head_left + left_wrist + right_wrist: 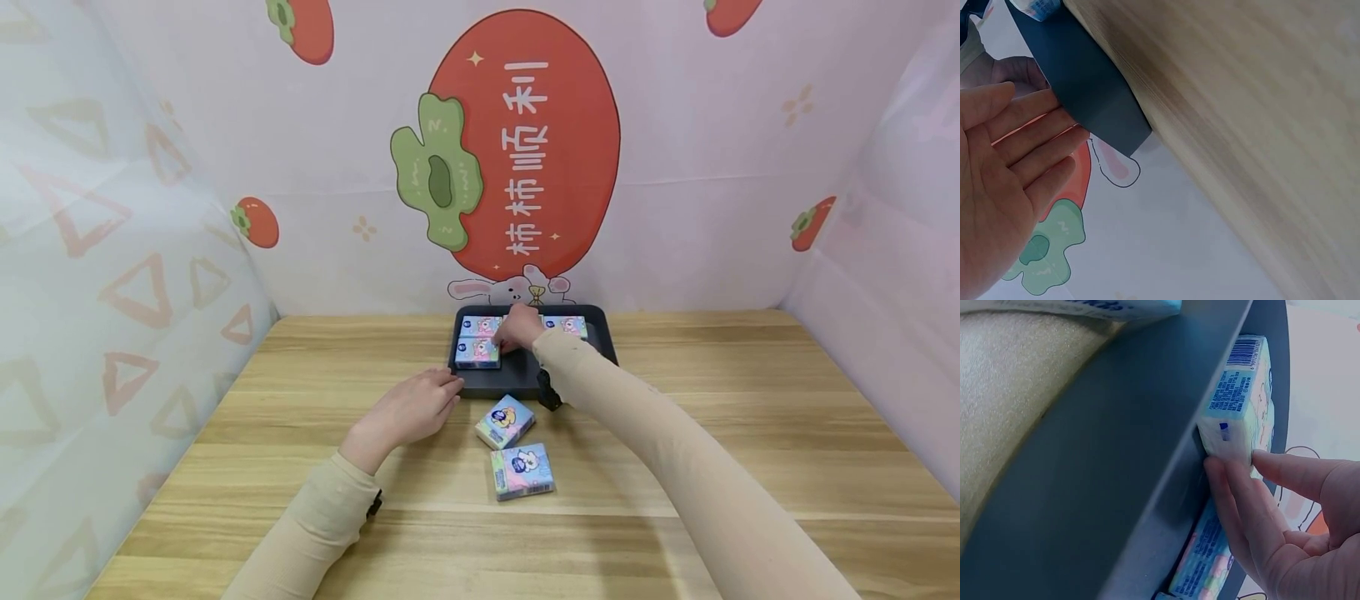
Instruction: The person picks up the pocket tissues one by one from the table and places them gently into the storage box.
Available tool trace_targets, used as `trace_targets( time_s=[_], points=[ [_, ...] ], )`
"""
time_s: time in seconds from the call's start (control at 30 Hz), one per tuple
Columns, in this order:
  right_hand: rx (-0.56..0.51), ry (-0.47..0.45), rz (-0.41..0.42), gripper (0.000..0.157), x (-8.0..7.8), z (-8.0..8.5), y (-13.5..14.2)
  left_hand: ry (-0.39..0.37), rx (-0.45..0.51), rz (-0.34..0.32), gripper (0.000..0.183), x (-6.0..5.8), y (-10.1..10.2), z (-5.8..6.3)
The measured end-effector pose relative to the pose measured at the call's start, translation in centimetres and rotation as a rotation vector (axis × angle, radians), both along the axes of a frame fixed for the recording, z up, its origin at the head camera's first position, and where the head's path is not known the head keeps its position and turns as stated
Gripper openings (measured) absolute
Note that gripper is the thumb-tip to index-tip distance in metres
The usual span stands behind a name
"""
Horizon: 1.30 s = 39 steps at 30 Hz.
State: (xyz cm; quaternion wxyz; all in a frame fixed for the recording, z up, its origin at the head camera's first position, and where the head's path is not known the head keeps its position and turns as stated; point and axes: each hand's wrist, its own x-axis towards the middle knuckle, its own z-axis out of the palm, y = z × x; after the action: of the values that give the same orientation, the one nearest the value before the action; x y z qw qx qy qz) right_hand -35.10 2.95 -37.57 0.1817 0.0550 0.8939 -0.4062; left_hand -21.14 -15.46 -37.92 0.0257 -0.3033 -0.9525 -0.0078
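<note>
My right hand (519, 327) reaches into the dark tray (491, 385). Its fingertips and thumb touch the end of a small tissue pack (477, 353) at the tray's front left; in the right wrist view that end of the pack (1227, 439) meets nearly straight fingers. Behind it lies another tissue pack (478, 326), and one more pack (566, 326) sits at the back right. The hand partly hides the back row. My left hand (416, 406) touches the tray's front left corner with extended fingers, and its palm shows flat in the left wrist view.
Two tissue packs lie on the wooden table (675, 517) in front of the tray: a tilted pack (506, 422) close to the rim and a pack (522, 472) nearer me. A printed cloth wall (675, 233) stands right behind the tray.
</note>
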Motion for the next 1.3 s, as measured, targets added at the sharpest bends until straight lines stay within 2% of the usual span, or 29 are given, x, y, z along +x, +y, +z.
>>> trace_targets(
  time_s=[0.4, 0.53, 0.73, 0.97, 1.3],
  points=[
    [0.022, 0.019, 0.016, 0.035, 0.2, 0.0, -0.1, 0.008, 0.001, -0.005, 0.035, 0.1, 0.0, 0.0],
    [0.023, 0.02, 0.026, 0.032, 0.2, 0.2, 0.0, 0.007, 0.005, -0.006, 0.035, 0.1, 0.0, 0.1],
    [0.087, 0.045, 0.071, 0.021, 0.4, 0.7, 0.6, 0.018, 0.007, -0.016, 0.034, 0.1, 0.0, 0.0],
    [0.117, 0.097, 0.157, 0.022, 1.5, 1.6, 1.4, 0.007, 0.001, 0.004, 0.035, 0.0, 0.0, -0.1],
    [0.092, 0.212, 0.251, 0.025, 3.4, 2.5, 2.7, -0.001, 0.001, 0.013, 0.036, 0.0, 0.0, -0.1]
  ],
)
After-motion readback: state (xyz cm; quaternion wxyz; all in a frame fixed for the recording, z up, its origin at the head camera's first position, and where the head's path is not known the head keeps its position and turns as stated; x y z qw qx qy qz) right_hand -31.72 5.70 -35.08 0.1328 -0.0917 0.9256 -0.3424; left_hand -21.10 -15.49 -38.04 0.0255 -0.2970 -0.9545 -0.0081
